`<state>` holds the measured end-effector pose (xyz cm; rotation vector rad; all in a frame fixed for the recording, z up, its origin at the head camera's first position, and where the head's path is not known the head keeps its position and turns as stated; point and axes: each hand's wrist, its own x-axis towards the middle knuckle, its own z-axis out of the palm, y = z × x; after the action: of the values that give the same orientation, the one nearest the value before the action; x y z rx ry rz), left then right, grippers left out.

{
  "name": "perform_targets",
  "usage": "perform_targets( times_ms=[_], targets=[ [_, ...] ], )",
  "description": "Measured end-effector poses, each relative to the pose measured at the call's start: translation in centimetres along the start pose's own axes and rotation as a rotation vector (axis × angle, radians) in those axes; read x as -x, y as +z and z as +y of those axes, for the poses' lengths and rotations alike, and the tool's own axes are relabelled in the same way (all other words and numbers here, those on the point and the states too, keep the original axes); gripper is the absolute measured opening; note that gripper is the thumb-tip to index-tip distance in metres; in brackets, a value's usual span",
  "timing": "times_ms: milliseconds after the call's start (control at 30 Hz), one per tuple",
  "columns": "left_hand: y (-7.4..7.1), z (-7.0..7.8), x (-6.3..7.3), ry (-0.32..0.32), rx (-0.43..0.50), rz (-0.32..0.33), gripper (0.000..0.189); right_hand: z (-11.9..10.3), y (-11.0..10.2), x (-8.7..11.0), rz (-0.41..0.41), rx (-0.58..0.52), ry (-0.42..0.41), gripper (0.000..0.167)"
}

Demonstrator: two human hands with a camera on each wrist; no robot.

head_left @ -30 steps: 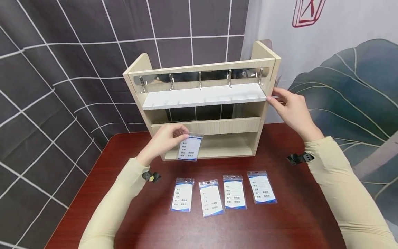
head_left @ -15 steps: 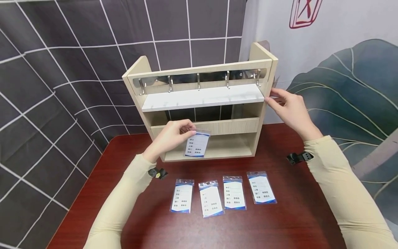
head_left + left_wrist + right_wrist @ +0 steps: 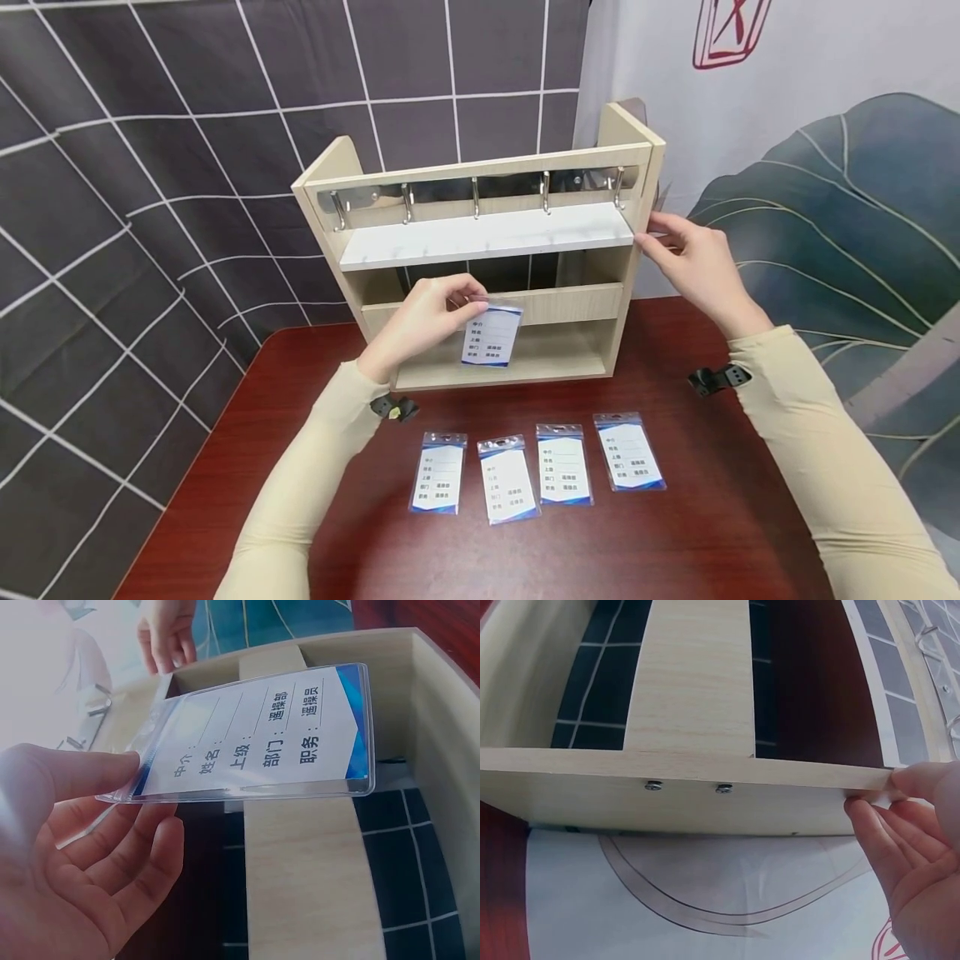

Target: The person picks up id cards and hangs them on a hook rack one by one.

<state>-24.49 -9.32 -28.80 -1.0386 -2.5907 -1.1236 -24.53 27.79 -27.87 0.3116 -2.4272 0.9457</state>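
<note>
My left hand [image 3: 431, 321] pinches the top edge of a badge in a clear plastic sleeve [image 3: 492, 336], thumb in front and fingers behind. The badge hangs upright before the wooden shelf unit [image 3: 491, 310], below its row of metal hooks [image 3: 476, 197]. In the left wrist view the badge [image 3: 255, 735] shows printed Chinese lines and blue corners. With thumb and fingers, my right hand [image 3: 697, 262] grips the front edge of the unit's right side panel [image 3: 795, 774], level with the white shelf [image 3: 487, 237]. Nothing hangs on the hooks.
On the dark red table [image 3: 600, 550], several more badges lie in a row: one on the left [image 3: 438, 475], two in the middle [image 3: 508, 481] [image 3: 564, 467] and one on the right [image 3: 630, 452]. A dark gridded cloth [image 3: 225, 150] hangs behind the unit.
My left hand has carried the badge to the right and upward in front of the shelf unit. My right hand keeps its grip on the side panel. The badges on the table stay put.
</note>
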Motion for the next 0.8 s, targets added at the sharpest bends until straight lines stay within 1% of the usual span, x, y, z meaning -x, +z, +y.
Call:
perform_targets(
  times_ms=[67, 167, 300, 400, 500, 700, 800],
  targets=[
    [0.0, 0.4, -0.3, 0.009, 0.000, 0.014, 0.008, 0.0, 0.0, 0.1, -0.005, 0.002, 0.002, 0.049],
    [-0.3, 1.1, -1.0, 0.042, 0.002, 0.044, 0.007, 0.0, 0.0, 0.1, -0.011, 0.000, 0.001, 0.050],
    [-0.5, 2.2, -2.0, 0.106, 0.024, 0.076, 0.008, 0.0, -0.1, 0.1, -0.010, -0.001, 0.001, 0.050],
    [-0.5, 3.2, -2.7, 0.141, 0.047, 0.078, 0.007, 0.0, -0.1, 0.0, -0.006, 0.002, 0.003, 0.049],
    [-0.4, 4.2, -3.3, 0.161, 0.064, 0.071, 0.007, 0.0, -0.1, 0.0, -0.008, 0.000, 0.005, 0.050],
    [0.1, 5.5, -4.6, 0.230, 0.057, 0.084, 0.007, -0.1, -0.1, 0.0, -0.017, -0.003, 0.013, 0.050],
    [0.3, 6.2, -5.1, 0.252, 0.048, 0.091, 0.008, -0.1, -0.2, 0.1, -0.017, 0.000, 0.016, 0.051]
  ],
)
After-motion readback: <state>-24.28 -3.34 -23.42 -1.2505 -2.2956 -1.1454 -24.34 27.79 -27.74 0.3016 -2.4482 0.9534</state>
